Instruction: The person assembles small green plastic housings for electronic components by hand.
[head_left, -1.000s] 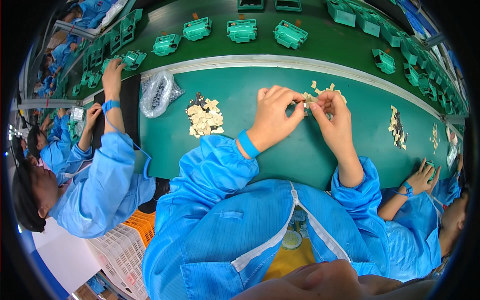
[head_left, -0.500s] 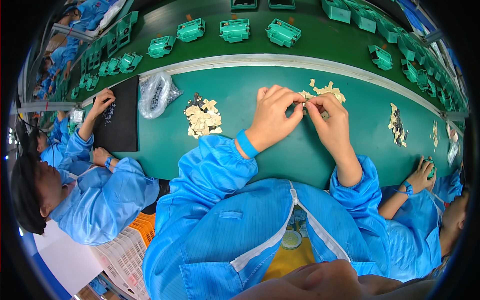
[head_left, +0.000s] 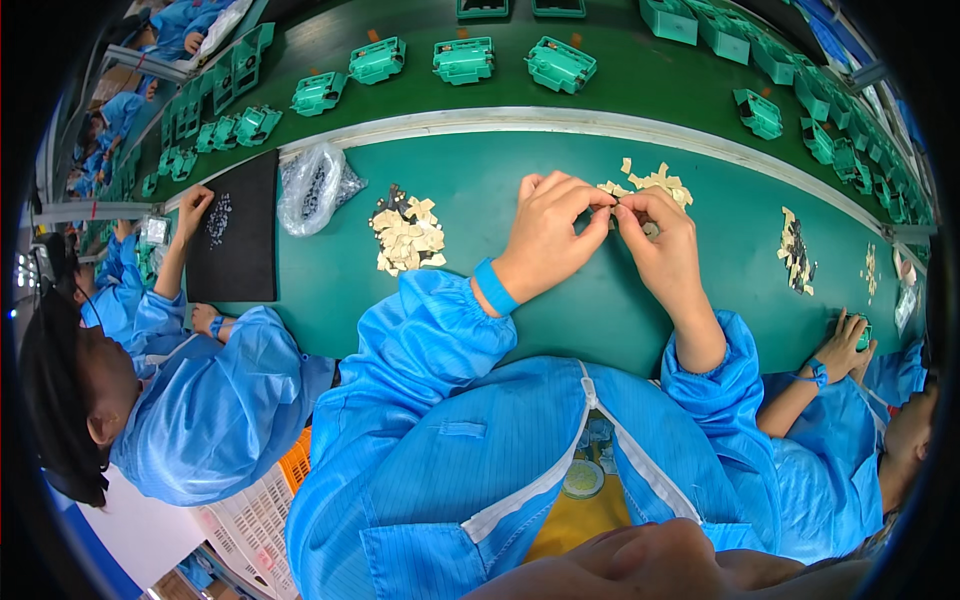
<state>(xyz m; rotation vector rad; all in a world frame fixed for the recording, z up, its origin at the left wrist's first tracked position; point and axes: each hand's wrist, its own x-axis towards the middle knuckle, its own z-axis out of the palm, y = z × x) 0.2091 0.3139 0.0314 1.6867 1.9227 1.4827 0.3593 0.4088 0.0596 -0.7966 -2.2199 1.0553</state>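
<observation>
My left hand (head_left: 552, 235) and my right hand (head_left: 660, 245) meet over the green table (head_left: 560, 335), thumbs and forefingers pinched together. Between the touching fingertips shows a hint of something tiny and dark, too small to make out. Just behind my right fingers spreads a heap of small cream-coloured flat pieces (head_left: 668, 183), partly hidden by the hand. To the left of my left hand lies another heap, of cream pieces (head_left: 408, 245) mixed with small black ones. A blue band (head_left: 494, 287) circles my left wrist.
A clear plastic bag (head_left: 312, 190) with dark bits and a black mat (head_left: 245, 240) lie left, where a co-worker's hand (head_left: 195, 207) reaches. Beyond the pale rail (head_left: 480, 122), green housings (head_left: 465, 62) stand on a dark green belt. At right are more small pieces (head_left: 795, 255) and another co-worker's hand (head_left: 840, 352).
My hands stay nearly in place, with fingertips shifting slightly. The co-worker at left has moved a hand to the mat's left edge and leaned forward. The housings on the belt have shifted slightly left.
</observation>
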